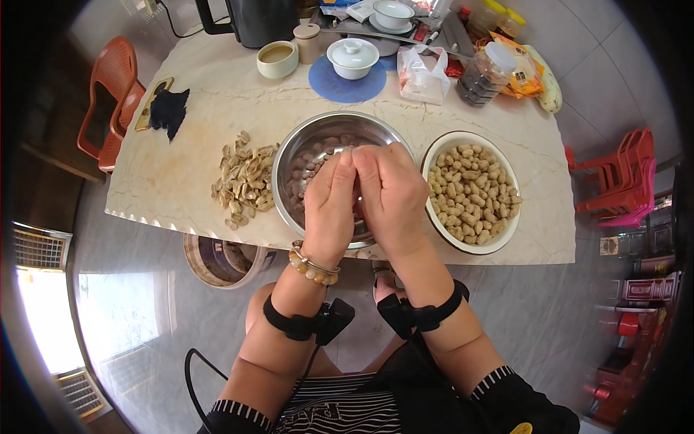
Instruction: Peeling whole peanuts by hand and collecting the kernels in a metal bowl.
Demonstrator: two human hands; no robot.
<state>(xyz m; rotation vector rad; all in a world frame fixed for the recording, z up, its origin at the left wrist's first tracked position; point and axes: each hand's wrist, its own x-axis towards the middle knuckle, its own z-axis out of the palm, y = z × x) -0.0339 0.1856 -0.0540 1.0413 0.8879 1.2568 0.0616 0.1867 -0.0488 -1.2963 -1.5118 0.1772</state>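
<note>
Over the stainless steel bowl [283, 189], my left hand [329, 195] and my right hand [392, 189] meet with thumbs side by side and fingers curled in. Both are closed; whatever they pinch is hidden behind the thumbs. Shelled reddish peanut kernels [302, 168] lie in the bowl. To the right, a white bowl with a dark rim [431, 210] holds many unshelled peanuts [473, 189]. A loose heap of empty peanut shells [246, 177] lies on the table left of the steel bowl.
Behind the bowls are a lidded white cup [353, 56] on a blue mat [325, 88], a small bowl [277, 61], a plastic bag [423, 76] and a dark-filled jar [486, 74]. A black cloth [169, 112] lies far left. Below the table edge stands a bucket [196, 260].
</note>
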